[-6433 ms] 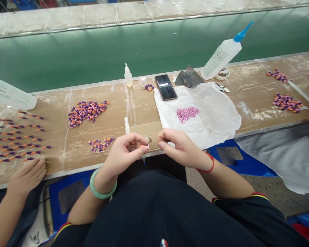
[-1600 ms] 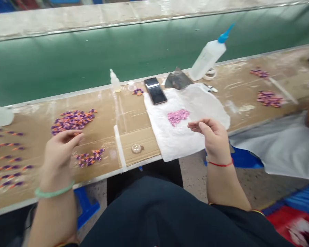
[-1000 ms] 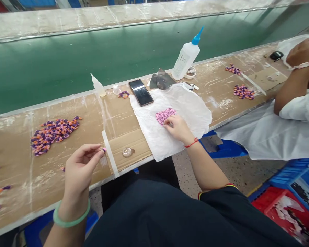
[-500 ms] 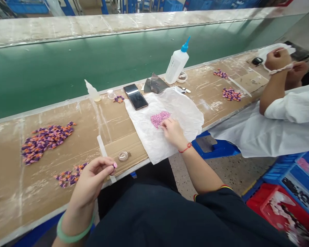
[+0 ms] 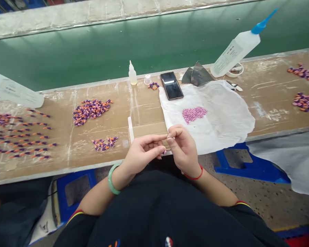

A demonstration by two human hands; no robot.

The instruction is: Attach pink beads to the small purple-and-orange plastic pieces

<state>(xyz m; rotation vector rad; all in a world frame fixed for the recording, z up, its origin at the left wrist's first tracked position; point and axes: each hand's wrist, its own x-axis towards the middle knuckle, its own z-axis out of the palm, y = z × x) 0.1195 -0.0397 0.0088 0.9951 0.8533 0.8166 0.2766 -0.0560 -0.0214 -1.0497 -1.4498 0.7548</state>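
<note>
My left hand is closed, with a small pink piece showing at its thumb tip; most of the piece is hidden by the fingers. Just to its right, my right hand is pinched at the tip of my left index finger, and what it holds, if anything, is too small to make out. Both hands meet over the table's front edge. Beyond them, a patch of tiny pink pieces lies on a white sheet. A flat white strip rests on the cardboard left of the sheet.
Purple-and-orange pieces form a large pile and a smaller pile. A phone, a small dropper bottle and a large blue-tipped bottle stand or lie toward the back. Another white bottle is at far left.
My right hand has left the tiny pink pieces and come to my left hand. My left hand, still with the pink piece, has moved toward it. The view has swung left.
</note>
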